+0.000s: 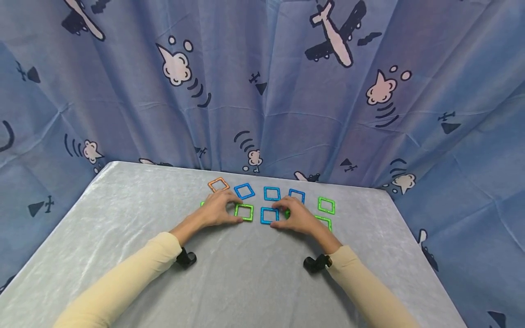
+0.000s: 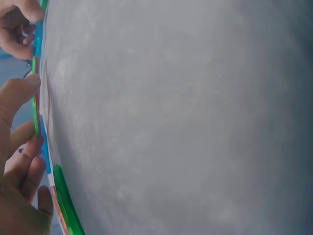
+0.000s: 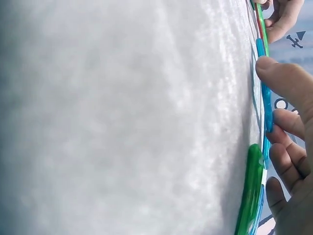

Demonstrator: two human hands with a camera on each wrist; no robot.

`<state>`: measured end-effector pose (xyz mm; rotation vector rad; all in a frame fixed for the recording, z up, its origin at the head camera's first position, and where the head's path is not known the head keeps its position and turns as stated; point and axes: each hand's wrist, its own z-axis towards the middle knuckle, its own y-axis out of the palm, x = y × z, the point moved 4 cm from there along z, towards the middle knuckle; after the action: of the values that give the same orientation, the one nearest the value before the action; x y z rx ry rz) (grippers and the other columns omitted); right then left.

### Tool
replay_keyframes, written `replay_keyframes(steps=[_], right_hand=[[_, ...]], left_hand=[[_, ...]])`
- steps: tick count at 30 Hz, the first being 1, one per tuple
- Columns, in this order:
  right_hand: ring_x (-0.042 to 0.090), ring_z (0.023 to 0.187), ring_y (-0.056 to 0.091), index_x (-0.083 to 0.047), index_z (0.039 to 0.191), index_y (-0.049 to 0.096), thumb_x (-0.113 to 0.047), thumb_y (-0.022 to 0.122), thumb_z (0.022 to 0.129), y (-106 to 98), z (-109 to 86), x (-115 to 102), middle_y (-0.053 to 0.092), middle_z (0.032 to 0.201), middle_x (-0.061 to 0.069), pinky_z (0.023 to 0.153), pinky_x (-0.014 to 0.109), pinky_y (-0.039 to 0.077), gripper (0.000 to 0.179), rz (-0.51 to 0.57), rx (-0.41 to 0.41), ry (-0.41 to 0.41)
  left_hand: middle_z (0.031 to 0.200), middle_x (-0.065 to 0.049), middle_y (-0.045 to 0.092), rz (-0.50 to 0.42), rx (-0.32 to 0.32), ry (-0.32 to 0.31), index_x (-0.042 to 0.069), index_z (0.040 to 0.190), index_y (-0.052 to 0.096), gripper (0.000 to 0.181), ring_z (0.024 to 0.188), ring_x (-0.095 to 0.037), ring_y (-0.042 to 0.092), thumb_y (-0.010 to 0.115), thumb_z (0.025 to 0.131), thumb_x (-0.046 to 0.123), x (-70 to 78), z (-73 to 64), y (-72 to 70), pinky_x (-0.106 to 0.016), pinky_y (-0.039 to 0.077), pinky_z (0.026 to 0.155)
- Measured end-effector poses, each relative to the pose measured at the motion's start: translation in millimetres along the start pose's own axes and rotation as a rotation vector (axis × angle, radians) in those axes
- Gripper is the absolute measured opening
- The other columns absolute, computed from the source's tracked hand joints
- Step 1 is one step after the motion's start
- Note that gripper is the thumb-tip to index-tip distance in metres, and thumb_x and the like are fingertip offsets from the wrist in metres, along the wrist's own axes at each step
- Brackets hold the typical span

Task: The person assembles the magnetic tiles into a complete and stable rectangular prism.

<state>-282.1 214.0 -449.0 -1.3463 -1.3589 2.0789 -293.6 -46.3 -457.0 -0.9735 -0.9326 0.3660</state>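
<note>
My left hand [image 1: 216, 210] pinches a green square tile [image 1: 252, 213] with an open middle, thumb on its near edge and fingers at the far edge. In the left wrist view this green tile [image 2: 35, 110] stands edge-on, with a reddish strip along it. Level with it on the right, my right hand [image 1: 298, 217] holds a blue square tile [image 1: 262, 215] of the same kind between thumb and fingers. Seen from the right wrist, the blue tile [image 3: 266, 103] is close over the table. A narrow gap separates the two held tiles. Another green tile is partly hidden behind each hand.
Behind the hands lie an orange tile [image 1: 215, 180], a turned blue tile [image 1: 251, 189] and two more blue tiles [image 1: 272, 187]. Green tiles [image 1: 326, 199] lie at the right. The grey-covered table [image 1: 246, 278] ends at a patterned blue curtain [image 1: 229, 91].
</note>
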Motion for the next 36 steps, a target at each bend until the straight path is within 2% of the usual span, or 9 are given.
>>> replay_keyframes(steps=[10, 27, 36], right_hand=[[0.021, 0.098, 0.057, -0.006, 0.122, 0.072, -0.033, 0.090, 0.080, 0.3, 0.6, -2.4, 0.064, 0.111, 0.004, 0.087, 0.043, 0.049, 0.053, 0.017, 0.008, -0.021], [0.021, 0.095, 0.056, -0.008, 0.121, 0.072, -0.032, 0.090, 0.079, 5.1, 3.0, -5.9, 0.063, 0.106, 0.003, 0.085, 0.042, 0.049, 0.052, 0.016, 0.018, -0.035], [0.023, 0.095, 0.056, -0.008, 0.119, 0.072, -0.033, 0.091, 0.079, 7.3, 2.3, -7.9, 0.062, 0.105, 0.002, 0.085, 0.042, 0.048, 0.051, 0.017, 0.013, -0.020]], left_hand=[[0.117, -0.004, 0.064, -0.008, -0.010, 0.002, 0.013, 0.119, 0.076, 0.051, 0.115, -0.026, 0.055, 0.090, 0.078, 0.039, 5.7, 0.8, 1.2, -0.051, 0.043, 0.096], [0.111, -0.001, 0.064, -0.010, -0.016, 0.002, 0.013, 0.119, 0.076, 0.051, 0.107, -0.021, 0.055, 0.089, 0.078, 0.040, 9.1, 2.7, 6.2, -0.045, 0.044, 0.093], [0.112, -0.003, 0.065, -0.005, -0.008, 0.020, 0.011, 0.118, 0.076, 0.051, 0.108, -0.023, 0.057, 0.090, 0.077, 0.038, 9.6, 1.3, 7.1, -0.047, 0.045, 0.093]])
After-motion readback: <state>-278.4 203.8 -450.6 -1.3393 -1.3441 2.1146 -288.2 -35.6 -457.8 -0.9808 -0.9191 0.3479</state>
